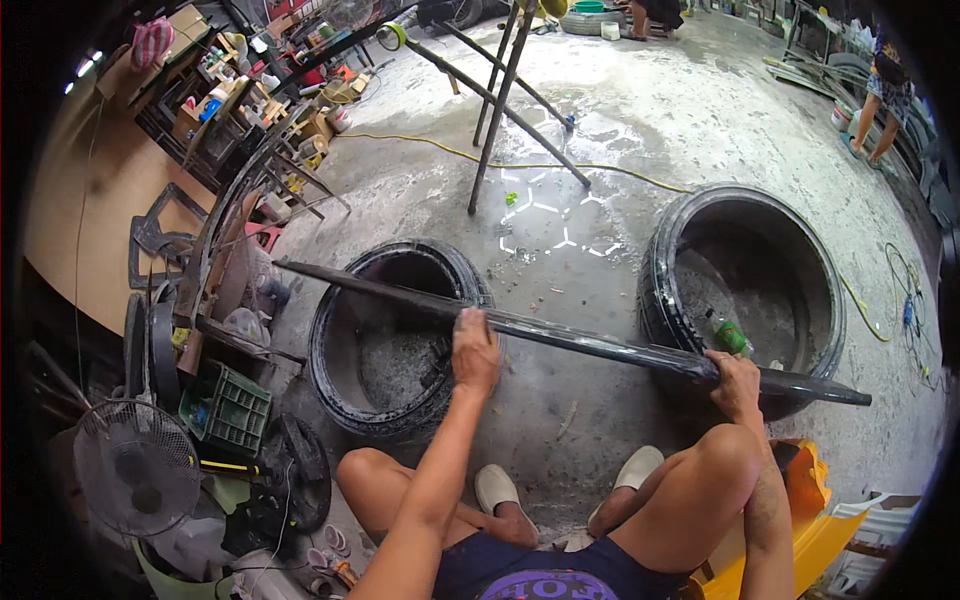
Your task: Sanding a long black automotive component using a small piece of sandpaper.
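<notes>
A long, narrow black strip (590,337), wet and shiny along its middle, lies slanted across two upturned tyres. My left hand (474,352) is closed over it beside the left tyre (322,335); whether something thin is also under those fingers is hidden. Farther right, my right hand (737,385) grips the strip near its right end, at the front rim of the right tyre (832,262). Inside that right tyre lies a green plastic bottle (732,337).
Ahead stands a dark metal stand (497,105), with a yellow hose (430,143) across the floor. To my left are a fan (137,468), a green crate (228,405) and a cluttered bench. A yellow panel (775,545) is at my right. Another person (880,95) stands far right.
</notes>
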Demonstrator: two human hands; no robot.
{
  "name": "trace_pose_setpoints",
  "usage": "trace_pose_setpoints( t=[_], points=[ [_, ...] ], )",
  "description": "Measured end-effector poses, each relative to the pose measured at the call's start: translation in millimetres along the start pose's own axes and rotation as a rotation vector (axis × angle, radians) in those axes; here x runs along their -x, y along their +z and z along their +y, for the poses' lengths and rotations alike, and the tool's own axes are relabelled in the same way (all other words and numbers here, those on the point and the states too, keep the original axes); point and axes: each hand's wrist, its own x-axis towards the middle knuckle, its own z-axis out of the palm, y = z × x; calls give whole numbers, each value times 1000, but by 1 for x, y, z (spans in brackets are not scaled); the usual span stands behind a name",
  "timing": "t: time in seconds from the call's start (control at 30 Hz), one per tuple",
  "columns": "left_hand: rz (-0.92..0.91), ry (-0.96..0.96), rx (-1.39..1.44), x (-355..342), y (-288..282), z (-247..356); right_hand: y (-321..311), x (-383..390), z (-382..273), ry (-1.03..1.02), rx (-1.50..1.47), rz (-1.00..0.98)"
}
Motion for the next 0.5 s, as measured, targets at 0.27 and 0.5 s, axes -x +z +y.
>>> trace_pose_setpoints(
  t=[0.27,0.5],
  points=[
    [-52,358,388,60,37,101,13,-2,17,-31,194,-218],
    [-32,105,208,51,44,65,13,-4,15,-34,229,-183]
  ],
)
